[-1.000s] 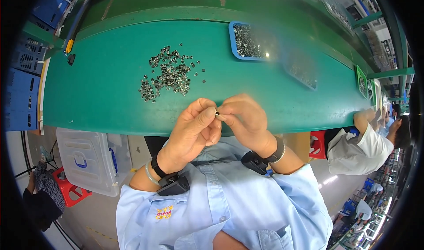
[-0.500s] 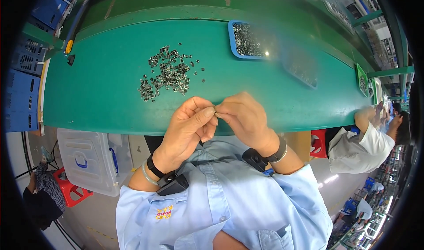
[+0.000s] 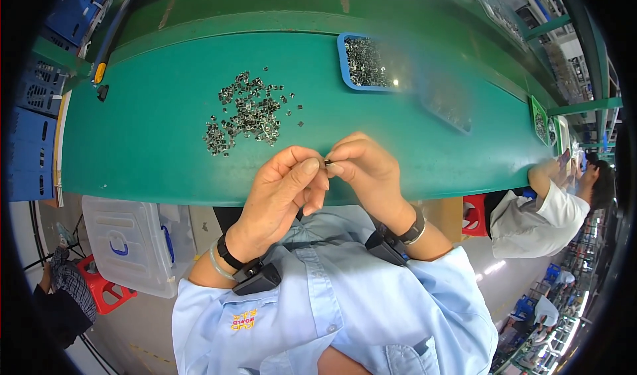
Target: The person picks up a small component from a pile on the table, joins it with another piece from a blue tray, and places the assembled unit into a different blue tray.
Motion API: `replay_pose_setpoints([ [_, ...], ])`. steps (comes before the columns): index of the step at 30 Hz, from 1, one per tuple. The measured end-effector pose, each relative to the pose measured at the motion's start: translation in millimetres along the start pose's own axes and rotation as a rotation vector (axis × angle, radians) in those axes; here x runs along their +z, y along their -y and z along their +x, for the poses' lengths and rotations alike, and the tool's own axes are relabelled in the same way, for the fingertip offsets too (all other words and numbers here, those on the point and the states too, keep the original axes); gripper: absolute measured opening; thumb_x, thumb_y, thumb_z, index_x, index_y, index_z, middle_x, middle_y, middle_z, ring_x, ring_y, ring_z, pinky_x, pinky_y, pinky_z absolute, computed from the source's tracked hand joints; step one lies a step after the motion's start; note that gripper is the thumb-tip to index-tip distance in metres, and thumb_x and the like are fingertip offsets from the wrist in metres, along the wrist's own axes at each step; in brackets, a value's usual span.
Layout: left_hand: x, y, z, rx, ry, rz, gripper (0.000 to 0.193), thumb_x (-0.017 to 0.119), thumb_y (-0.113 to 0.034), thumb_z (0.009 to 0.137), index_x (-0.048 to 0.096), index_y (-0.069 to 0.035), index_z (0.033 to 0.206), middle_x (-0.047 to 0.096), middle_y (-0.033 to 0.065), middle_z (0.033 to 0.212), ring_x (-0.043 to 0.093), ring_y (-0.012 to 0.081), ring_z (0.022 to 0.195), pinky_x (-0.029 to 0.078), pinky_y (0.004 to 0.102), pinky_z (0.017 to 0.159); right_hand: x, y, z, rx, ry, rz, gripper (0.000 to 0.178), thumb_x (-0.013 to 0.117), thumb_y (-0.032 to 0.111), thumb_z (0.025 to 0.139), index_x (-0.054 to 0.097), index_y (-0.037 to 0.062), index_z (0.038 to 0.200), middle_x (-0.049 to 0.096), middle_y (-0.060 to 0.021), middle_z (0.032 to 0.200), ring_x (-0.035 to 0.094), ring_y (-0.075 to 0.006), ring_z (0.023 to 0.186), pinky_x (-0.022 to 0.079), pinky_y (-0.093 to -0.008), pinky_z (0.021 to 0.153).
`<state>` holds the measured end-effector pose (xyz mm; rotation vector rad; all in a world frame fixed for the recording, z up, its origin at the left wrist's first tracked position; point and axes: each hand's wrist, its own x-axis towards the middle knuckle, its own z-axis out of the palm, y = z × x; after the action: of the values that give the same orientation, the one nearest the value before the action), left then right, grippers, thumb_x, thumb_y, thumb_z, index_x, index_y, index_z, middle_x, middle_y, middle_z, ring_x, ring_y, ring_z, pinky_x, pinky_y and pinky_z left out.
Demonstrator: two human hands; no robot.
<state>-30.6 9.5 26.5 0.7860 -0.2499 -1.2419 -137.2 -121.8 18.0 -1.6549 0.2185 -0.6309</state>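
Over the near edge of the green table [image 3: 159, 126], my two hands meet fingertip to fingertip. Between them is a small dark metal part [image 3: 327, 163], mostly covered by the fingers. My left hand [image 3: 292, 179] pinches it with thumb and forefinger, the other fingers curled. On its other side, my right hand [image 3: 365, 166] also pinches it between thumb and forefinger. Beyond my left hand lies a loose pile of small shiny metal parts [image 3: 252, 113], with a few strays around it. A blue tray [image 3: 344, 63] full of similar parts sits at the far side.
A blurred patch hides the area right of the tray. A green tray [image 3: 539, 120] stands at the table's right end, near a co-worker in a light shirt [image 3: 531, 226]. Blue crates [image 3: 30, 153] are stacked at the left; a clear plastic box [image 3: 126, 242] stands below the table.
My right thumb and fingers have parted slightly, so the small dark part shows more between the hands. The whole view has shifted a little; the pile looks the same.
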Motion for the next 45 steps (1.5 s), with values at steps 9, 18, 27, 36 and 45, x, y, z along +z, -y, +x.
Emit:
replay_pose_setpoints([
  [9, -3, 0, 3, -0.027, -0.023, 0.045, 0.017, 0.052, -0.020, 0.095, 0.053, -0.004, 0.095, 0.057, 0.0053, 0.073, 0.052, 0.0105, 0.055, 0.037, 0.0228, 0.044, -3, 1, 2, -0.059, 0.028, -0.132, 0.014, 0.067, -0.001, 0.078, 0.062, 0.0038, 0.090, 0.062, -0.0067, 0.085, 0.060, -0.0185, 0.077, 0.049, -0.0276, 0.067],
  [18, -5, 5, 8, 0.000, -0.069, 0.146, 0.015, 0.054, -0.019, 0.095, 0.053, -0.003, 0.095, 0.058, 0.0046, 0.076, 0.052, 0.0090, 0.057, 0.039, 0.0213, 0.046, -4, -5, 1, -0.293, 0.009, -0.500, 0.017, 0.070, 0.001, 0.074, 0.063, 0.0055, 0.089, 0.062, -0.0077, 0.085, 0.061, -0.0231, 0.077, 0.049, -0.0314, 0.064],
  [27, -9, 6, 11, -0.012, -0.110, 0.092, 0.014, 0.048, -0.016, 0.096, 0.053, -0.003, 0.101, 0.058, 0.0046, 0.079, 0.052, 0.0091, 0.057, 0.038, 0.0212, 0.046, -50, -5, 32, -0.304, -0.136, -0.701, 0.014, 0.069, 0.004, 0.076, 0.064, 0.0051, 0.090, 0.062, -0.0091, 0.084, 0.061, -0.0243, 0.078, 0.050, -0.0331, 0.069],
  [36, -36, 3, 4, 0.016, -0.120, -0.006, 0.015, 0.048, -0.016, 0.096, 0.053, -0.003, 0.102, 0.058, 0.0048, 0.077, 0.051, 0.0101, 0.056, 0.039, 0.0227, 0.046, -85, -20, 76, -0.217, -0.089, -0.929, 0.014, 0.064, 0.006, 0.080, 0.062, 0.0037, 0.093, 0.061, -0.0103, 0.090, 0.060, -0.0270, 0.082, 0.050, -0.0330, 0.071],
  [45, -43, 1, 1, -0.014, -0.083, -0.075, 0.015, 0.049, -0.016, 0.096, 0.054, -0.003, 0.102, 0.057, 0.0043, 0.075, 0.051, 0.0106, 0.056, 0.039, 0.0238, 0.047, -5, -39, 87, -0.236, 0.322, -0.929, 0.014, 0.065, 0.009, 0.080, 0.062, 0.0049, 0.093, 0.058, -0.0109, 0.083, 0.059, -0.0282, 0.081, 0.049, -0.0330, 0.071],
])
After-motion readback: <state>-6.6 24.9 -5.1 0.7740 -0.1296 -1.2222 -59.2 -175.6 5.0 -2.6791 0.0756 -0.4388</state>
